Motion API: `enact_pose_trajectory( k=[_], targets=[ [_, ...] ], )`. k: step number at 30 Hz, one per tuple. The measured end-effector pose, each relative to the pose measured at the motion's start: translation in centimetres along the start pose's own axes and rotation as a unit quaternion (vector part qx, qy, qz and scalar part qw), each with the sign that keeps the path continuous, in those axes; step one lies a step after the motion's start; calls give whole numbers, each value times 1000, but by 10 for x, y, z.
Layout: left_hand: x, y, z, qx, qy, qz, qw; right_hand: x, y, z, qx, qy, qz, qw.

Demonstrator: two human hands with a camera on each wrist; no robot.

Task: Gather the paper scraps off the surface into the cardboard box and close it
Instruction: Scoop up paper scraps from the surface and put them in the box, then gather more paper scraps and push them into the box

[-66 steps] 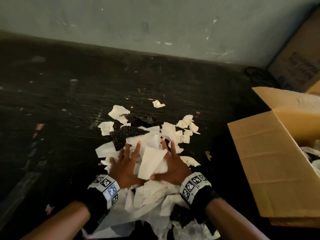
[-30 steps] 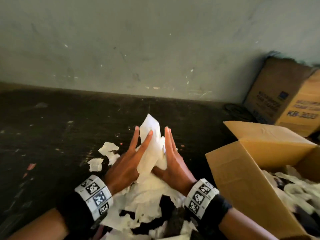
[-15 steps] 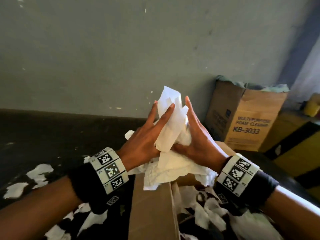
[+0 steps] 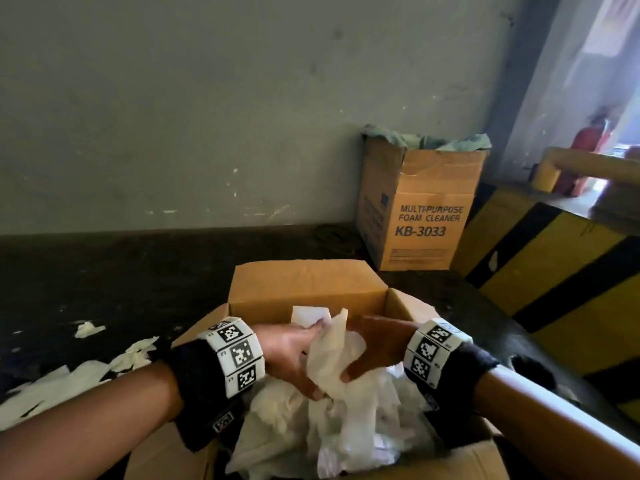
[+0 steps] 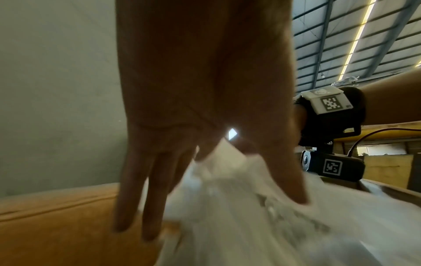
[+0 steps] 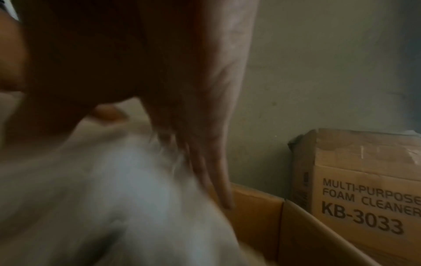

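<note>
The open cardboard box (image 4: pixel 304 285) stands right in front of me with its far flap upright. Both hands are down inside its opening. My left hand (image 4: pixel 291 351) and right hand (image 4: pixel 377 344) press a crumpled bundle of white paper scraps (image 4: pixel 332 355) between them with straight fingers. In the left wrist view the left hand's fingers (image 5: pixel 141 189) point straight down beside the bundle (image 5: pixel 250 216). The right hand's fingers (image 6: pixel 216 171) lie along the blurred paper (image 6: pixel 114 189). More white scraps (image 4: pixel 329 431) fill the box. Other scraps (image 4: pixel 69 375) lie on the dark surface to the left.
A second carton printed "MULTI-PURPOSE FOAM CLEANER" (image 4: pixel 420 216), topped with green cloth, stands behind the box against the grey wall (image 4: pixel 207 116). A yellow-and-black striped barrier (image 4: pixel 554 271) runs along the right. One small scrap (image 4: pixel 88 329) lies apart at the left.
Both hands lifted the paper bundle off the surface, carried it right over the box, and have now lowered it into the opening.
</note>
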State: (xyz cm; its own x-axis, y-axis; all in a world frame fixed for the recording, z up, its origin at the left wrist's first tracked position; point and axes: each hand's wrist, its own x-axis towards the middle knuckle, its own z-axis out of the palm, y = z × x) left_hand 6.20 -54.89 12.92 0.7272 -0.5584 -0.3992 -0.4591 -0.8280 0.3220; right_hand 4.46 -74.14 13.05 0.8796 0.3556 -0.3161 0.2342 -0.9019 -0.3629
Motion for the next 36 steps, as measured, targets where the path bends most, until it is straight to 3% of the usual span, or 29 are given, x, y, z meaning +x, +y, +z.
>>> enact_pose_trajectory(
  k=[2, 6, 9, 13, 16, 20, 22, 28, 32, 36],
  targets=[
    [-8, 10, -3, 39, -30, 0, 999, 3, 9, 1, -48, -51, 49, 996],
    [-21, -2, -7, 23, -10, -4, 1000, 13, 9, -12, -105, -25, 84, 991],
    [-43, -24, -10, -30, 55, 24, 998, 15, -14, -21, -89, 34, 42, 995],
    [-91, -53, -14, -93, 179, 36, 979, 6, -67, -28, -67, 58, -86, 992],
    [-144, -98, -3, -132, 253, 9, 958, 19, -128, -14, -38, 69, -153, 985],
    [-207, -182, 33, -172, 289, -68, 939, 42, -208, 20, -74, 55, -188, 978],
    [-237, -229, 59, -193, 276, -114, 935, 50, -249, 38, -68, 38, -203, 976],
    [-316, -340, 164, -162, 120, -234, 951, 88, -349, 137, -60, -59, -206, 975],
    [-348, -380, 219, -130, 51, -325, 935, 93, -354, 228, -86, -178, -142, 970],
    [-360, -396, 247, -145, 36, -315, 937, 80, -333, 301, -103, -198, -86, 971]
  ],
)
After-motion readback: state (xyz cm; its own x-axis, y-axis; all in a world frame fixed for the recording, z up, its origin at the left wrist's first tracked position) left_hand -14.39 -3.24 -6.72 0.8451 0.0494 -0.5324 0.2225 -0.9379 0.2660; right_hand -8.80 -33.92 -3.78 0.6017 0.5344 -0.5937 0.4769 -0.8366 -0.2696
